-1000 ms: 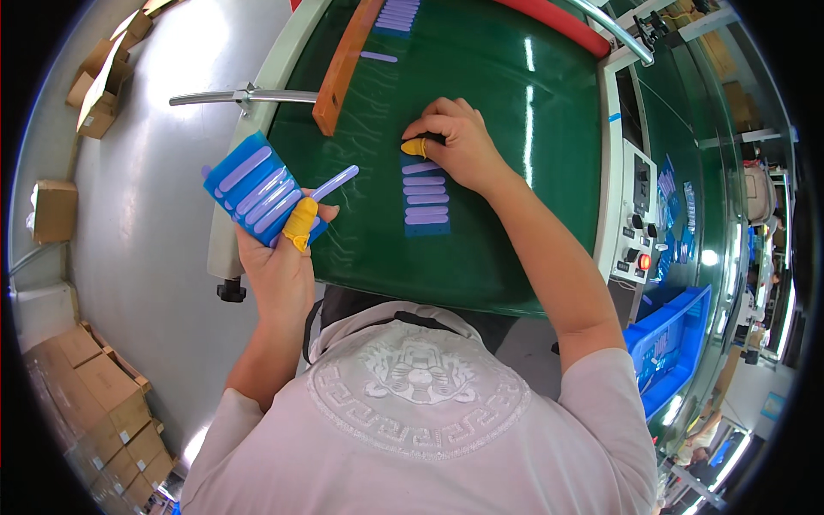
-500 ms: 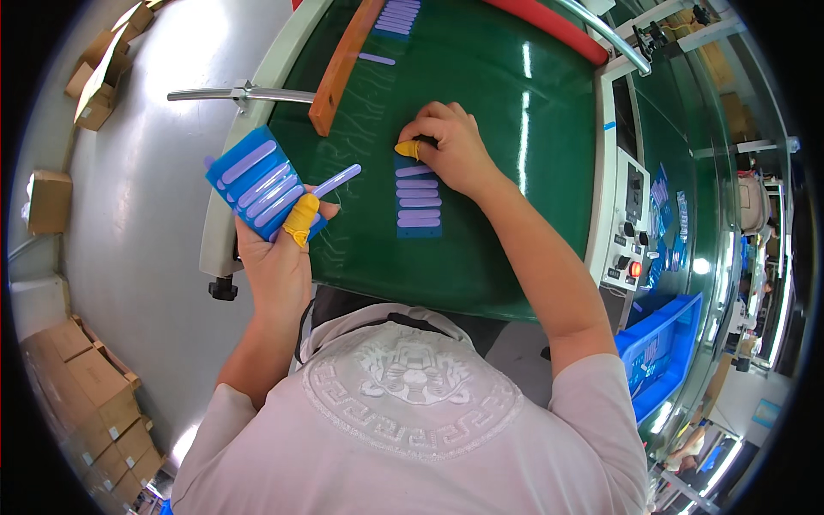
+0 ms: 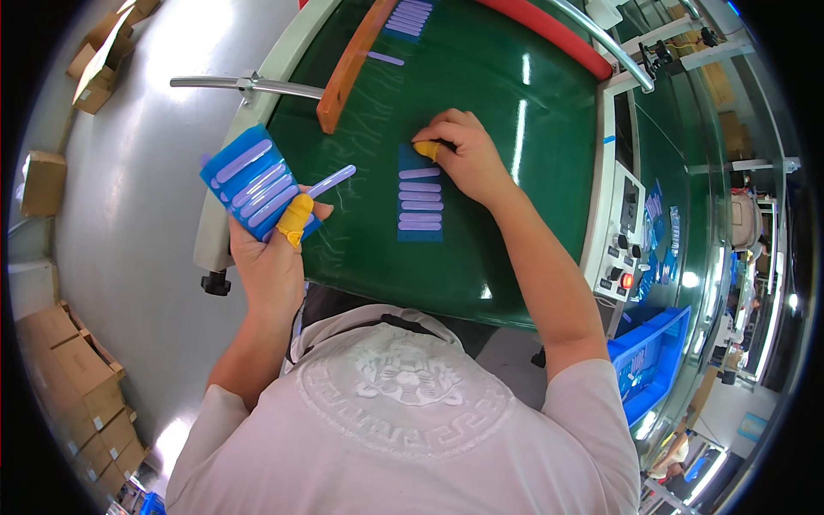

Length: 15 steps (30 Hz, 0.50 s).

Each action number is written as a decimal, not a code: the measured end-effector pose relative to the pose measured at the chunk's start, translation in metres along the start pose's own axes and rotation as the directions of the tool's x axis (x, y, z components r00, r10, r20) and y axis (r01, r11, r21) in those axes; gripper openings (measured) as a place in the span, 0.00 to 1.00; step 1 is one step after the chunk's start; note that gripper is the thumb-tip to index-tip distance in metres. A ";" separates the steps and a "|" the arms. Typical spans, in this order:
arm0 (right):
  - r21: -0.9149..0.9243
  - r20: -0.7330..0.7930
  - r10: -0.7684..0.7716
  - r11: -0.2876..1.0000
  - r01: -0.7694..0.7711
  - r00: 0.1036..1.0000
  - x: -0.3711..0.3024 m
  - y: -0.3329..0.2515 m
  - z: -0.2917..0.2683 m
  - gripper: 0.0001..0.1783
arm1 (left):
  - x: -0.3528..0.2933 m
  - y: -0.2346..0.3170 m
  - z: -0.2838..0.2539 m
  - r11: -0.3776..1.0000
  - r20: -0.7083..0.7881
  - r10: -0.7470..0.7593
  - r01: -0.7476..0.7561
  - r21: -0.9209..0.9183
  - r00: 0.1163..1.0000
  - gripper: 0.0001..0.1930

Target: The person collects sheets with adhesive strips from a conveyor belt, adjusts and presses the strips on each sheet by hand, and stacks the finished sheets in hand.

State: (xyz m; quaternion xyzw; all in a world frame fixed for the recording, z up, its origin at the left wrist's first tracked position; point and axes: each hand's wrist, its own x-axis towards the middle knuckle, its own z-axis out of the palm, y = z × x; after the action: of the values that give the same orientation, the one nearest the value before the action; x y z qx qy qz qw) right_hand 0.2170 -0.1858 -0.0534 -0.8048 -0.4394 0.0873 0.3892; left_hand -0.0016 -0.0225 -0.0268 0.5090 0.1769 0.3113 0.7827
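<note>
My left hand [image 3: 271, 245] grips a blue sheet [image 3: 230, 161] carrying several lavender strips, its thumb in a yellow finger cot pressed over the lower corner. One loose lavender strip [image 3: 331, 182] juts out to the right beside that hand. On the green belt [image 3: 489, 249] lies another blue sheet [image 3: 420, 235] with several lavender strips across it. At this sheet's far end is my right hand [image 3: 468, 154], thumb and fingers pinched together. A yellow finger cot covers its thumb. Whatever is between those fingertips is hidden.
An orange-brown wooden bar [image 3: 354, 64] on a metal rod [image 3: 283, 87] crosses the belt's left side. Beyond it are a single strip [image 3: 385, 58] and another loaded sheet [image 3: 407, 19]. At the right stand a control panel [image 3: 624, 230] and a blue bin [image 3: 648, 365].
My right hand has shifted slightly right at the sheet's far end, uncovering more blue there. The topmost strip now lies straighter. My left hand still holds its sheet; the whole view has shifted slightly.
</note>
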 end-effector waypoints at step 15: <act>-0.056 -0.117 0.117 0.991 -0.124 0.986 -0.026 0.000 -0.008 0.13 | 0.006 -0.003 0.000 1.000 -0.008 0.011 -0.011 0.024 1.000 0.09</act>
State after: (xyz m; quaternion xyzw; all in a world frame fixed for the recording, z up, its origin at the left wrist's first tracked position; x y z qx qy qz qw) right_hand 0.2050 -0.2107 -0.0534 -0.8455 -0.3695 0.0509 0.3821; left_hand 0.0038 -0.0199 -0.0292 0.5183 0.1809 0.3154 0.7740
